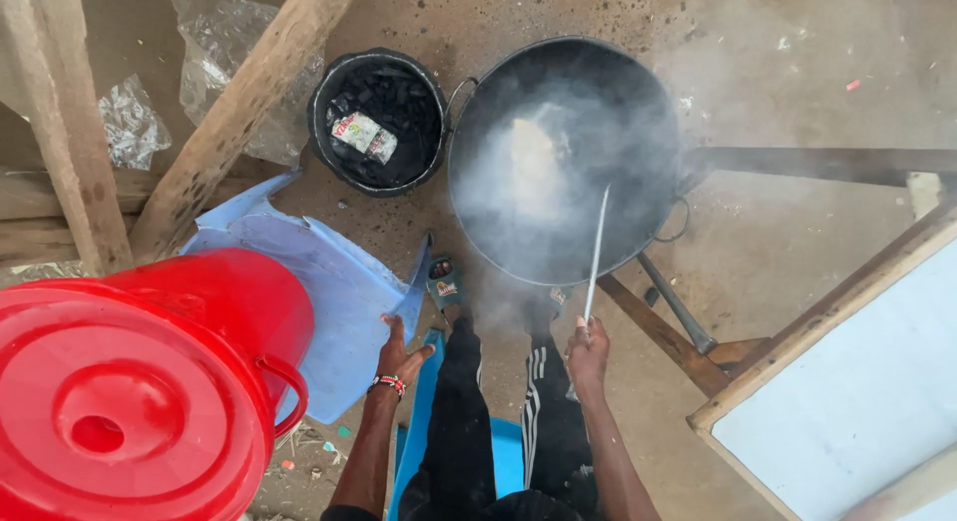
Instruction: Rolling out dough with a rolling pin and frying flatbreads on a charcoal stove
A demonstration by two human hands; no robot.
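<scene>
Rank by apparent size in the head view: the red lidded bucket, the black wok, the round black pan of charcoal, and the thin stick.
1. Red lidded bucket, though it sits nearest the camera, so its lead over the wok is unsure.
2. Black wok.
3. Round black pan of charcoal.
4. Thin stick, held in the right hand.

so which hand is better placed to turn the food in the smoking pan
Right. The right hand already grips the thin stick, tip inside the pan; the left hand rests on the blue plastic sheet.

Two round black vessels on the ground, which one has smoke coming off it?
The big wok on the right, under the stick in the right hand. The smaller basin beside it holds charcoal, no smoke.
</scene>
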